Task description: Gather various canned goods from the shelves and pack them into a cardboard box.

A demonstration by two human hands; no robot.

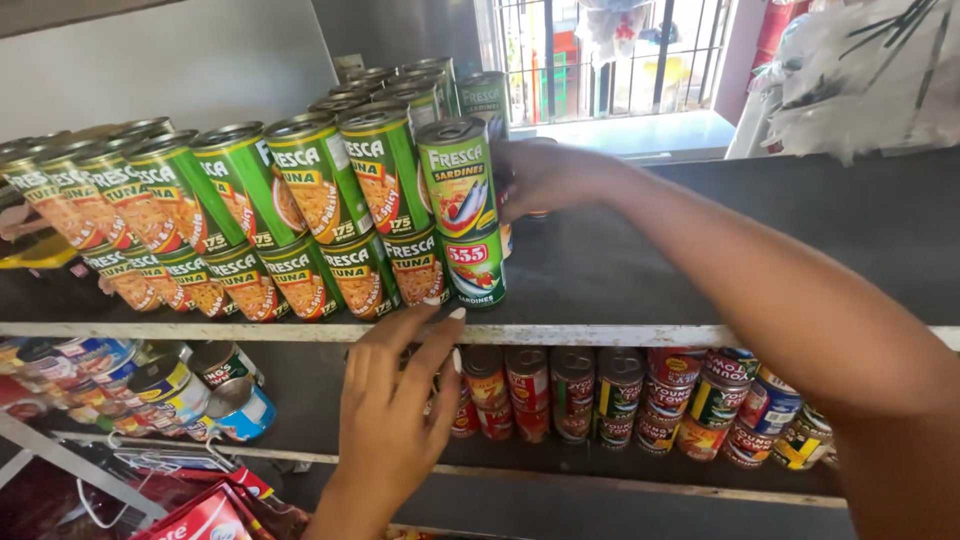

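r hand wrapped round the stacked sardine tins at the shelf's front edge, l hand open, fingertips steadying the bottom one.

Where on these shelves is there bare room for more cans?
Top shelf is bare right of the sardine stack, under the right hand. Left of it, green tuna cans are packed tight. On the lower shelf, bare room lies behind the left hand, left of the red cans.

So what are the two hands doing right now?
Left hand: open, fingertips at the bottom green can.
Right hand: behind the top sardine can; grip cannot be told.
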